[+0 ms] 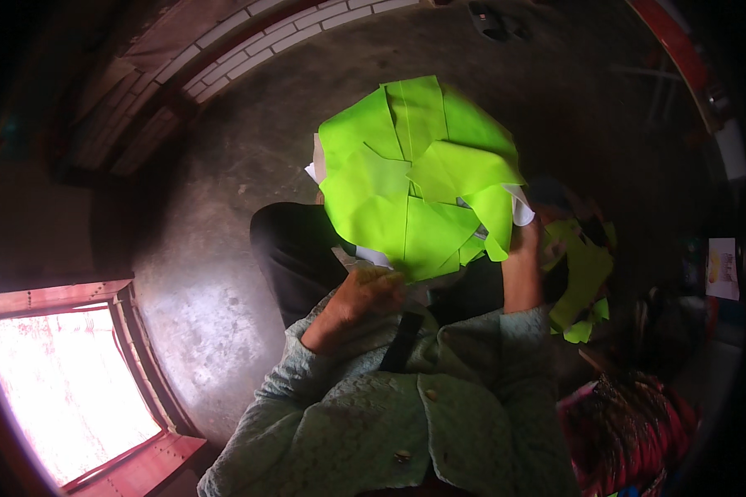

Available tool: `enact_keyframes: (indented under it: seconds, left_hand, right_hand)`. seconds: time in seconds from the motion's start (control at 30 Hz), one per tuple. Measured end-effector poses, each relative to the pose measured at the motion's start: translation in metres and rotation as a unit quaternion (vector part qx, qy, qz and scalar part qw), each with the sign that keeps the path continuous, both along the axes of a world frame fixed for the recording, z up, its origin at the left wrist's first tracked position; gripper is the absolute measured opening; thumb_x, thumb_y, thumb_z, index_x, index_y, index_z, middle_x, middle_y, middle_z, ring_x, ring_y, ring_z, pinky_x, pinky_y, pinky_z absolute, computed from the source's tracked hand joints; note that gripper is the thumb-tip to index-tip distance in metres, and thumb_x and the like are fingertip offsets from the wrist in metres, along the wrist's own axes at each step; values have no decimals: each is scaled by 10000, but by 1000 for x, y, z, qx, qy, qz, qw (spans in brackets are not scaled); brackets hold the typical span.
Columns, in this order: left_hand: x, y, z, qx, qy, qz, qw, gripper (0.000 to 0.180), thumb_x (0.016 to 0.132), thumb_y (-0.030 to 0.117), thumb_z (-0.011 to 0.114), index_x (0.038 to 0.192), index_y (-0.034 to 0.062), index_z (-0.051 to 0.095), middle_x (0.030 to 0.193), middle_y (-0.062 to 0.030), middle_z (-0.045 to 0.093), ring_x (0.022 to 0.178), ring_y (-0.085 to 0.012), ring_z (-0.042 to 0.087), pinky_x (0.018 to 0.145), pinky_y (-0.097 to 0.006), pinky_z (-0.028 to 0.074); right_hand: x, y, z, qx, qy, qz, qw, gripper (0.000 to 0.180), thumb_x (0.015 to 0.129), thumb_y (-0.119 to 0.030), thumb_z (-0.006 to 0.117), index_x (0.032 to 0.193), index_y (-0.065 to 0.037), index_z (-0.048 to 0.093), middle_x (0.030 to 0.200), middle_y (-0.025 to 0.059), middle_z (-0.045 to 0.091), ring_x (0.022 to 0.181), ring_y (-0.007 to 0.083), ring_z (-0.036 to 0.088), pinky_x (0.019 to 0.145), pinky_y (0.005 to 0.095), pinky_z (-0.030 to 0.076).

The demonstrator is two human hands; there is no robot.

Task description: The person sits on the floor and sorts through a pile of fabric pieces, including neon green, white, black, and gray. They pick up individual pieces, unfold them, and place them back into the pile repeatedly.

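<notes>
A bundle of neon yellow-green fabric (365, 199) spreads over my lap, its overlapping panels joined by seams, with white and greyish layers showing at the edges. My left hand (371, 291) is closed at the bundle's near edge, beside a white patch (373, 256). A thin pale strip (342, 258) sticks up by its fingers; I cannot make out what it is. At the right edge, my right hand (525, 240) grips the bundle next to a white flap (521, 207). The fabric hides most of that hand's fingers.
More neon yellow-green fabric (584, 277) lies in a heap to the right. A red and dark patterned cloth (626, 427) is at the lower right. Shoes (491, 23) stand on the concrete floor (215, 290) far ahead. A bright framed opening (66, 389) is at the left.
</notes>
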State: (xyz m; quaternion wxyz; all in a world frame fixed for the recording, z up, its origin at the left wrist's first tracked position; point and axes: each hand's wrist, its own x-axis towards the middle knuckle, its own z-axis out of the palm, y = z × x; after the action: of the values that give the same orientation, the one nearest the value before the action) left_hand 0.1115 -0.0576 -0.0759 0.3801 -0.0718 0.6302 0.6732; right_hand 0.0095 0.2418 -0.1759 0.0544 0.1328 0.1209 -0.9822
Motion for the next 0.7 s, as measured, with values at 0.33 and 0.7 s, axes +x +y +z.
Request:
enact_keyframes:
  seconds: [0.33,0.7]
  left_hand:
    - [-52,13,21,-250,557,102,785,397,784,108,726,1148,21,594,1262,-164,576,1179,-327,543,977,-409,420]
    - [-61,25,-41,-392,563,55,725,672,783,271,700,1353,39,431,1423,-193,388,1363,-376,313,1115,-534,219]
  right_hand:
    - [9,-32,54,305,-1,-51,951,390,878,-153,651,1231,-34,533,1125,98,590,985,207,603,827,315,514]
    - [-20,-76,185,297,166,129,932,302,910,-176,592,1162,-9,596,1068,71,622,947,143,600,819,281,487]
